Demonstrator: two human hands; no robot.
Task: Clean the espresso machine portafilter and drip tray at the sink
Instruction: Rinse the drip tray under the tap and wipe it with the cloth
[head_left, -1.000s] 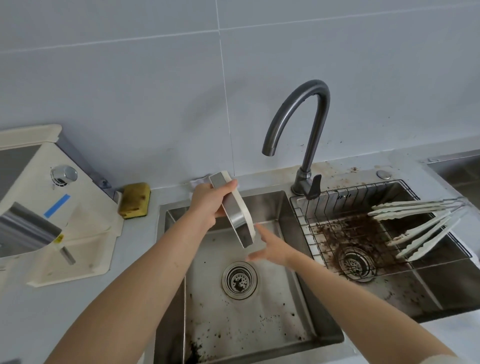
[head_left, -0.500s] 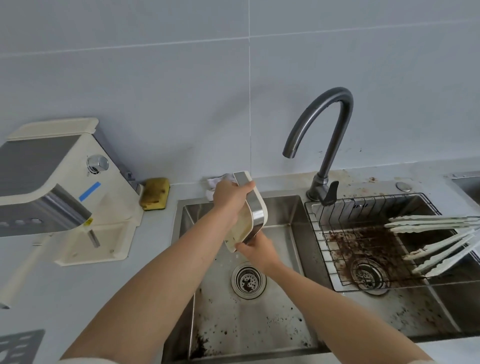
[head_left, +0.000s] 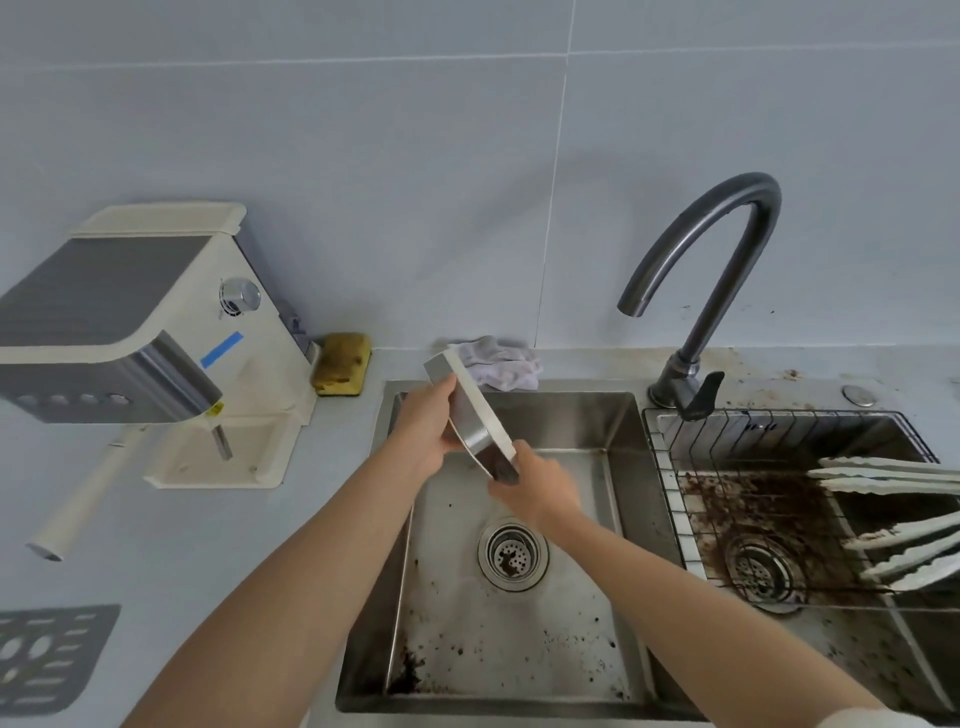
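My left hand (head_left: 421, 431) and right hand (head_left: 540, 486) hold the drip tray (head_left: 470, 415) over the left sink basin (head_left: 519, 649) — espresso machine (head_left: 130, 332) on the table (head_left: 171, 551) to its left, faucet (head_left: 701, 291) behind-right.

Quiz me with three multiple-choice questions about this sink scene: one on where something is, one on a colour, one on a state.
1. Where is the sponge?
A. In the left basin
B. On the counter beside the espresso machine
C. In the wire basket

2. What colour is the faucet?
A. Dark grey
B. Gold
C. White

3. How is the drip tray held?
A. By both hands, tilted over the basin
B. Flat on the counter
C. By one hand only

Answers: 1 B, it sits against the wall by the machine; 2 A, its finish is dark; 3 A, left hand and right hand grip its ends.
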